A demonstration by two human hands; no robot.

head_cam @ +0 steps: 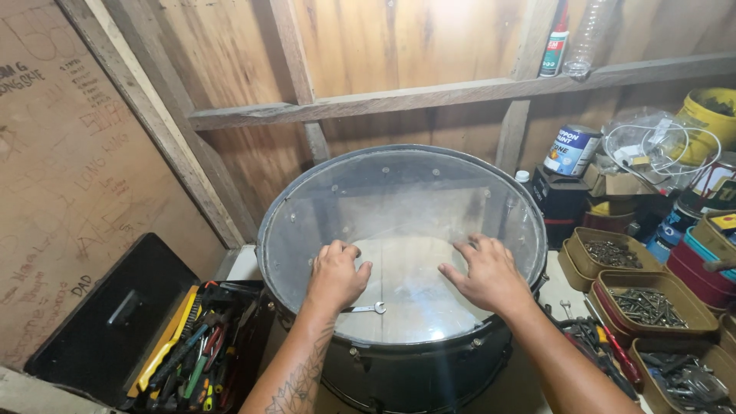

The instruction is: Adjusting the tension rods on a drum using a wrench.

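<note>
- My left hand [337, 274] lies flat on the clear drum head [399, 230], fingers loosely curled and holding nothing.
- My right hand [484, 273] rests beside it on the same skin, fingers spread wide, palm down, also empty.
- The drum [414, 368] stands in front of me on the surface, black shell below, its round transparent head tilted a little toward me and ringed by a dark hoop [268, 222].
- A small silver wrench [366, 308] lies on the head, just under my left wrist, touching neither hand as far as I can tell.
- I judge the shell to be bulky and fairly heavy, stiff at the hoop but thin and springy across the film; the film looks smooth and slippery, and it would dent or scratch under a hard point.
- The safe place to grip, I think, is the hoop or the shell sides with both hands well apart, not the skin itself.
- To my left an open black toolbox [146, 337] holds screwdrivers and pliers with coloured handles.
- To my right, shallow tins of screws [644, 303] sit near the drum, with a paint can [571, 151] and a yellow bucket [709, 115] behind them by the plywood wall.
</note>
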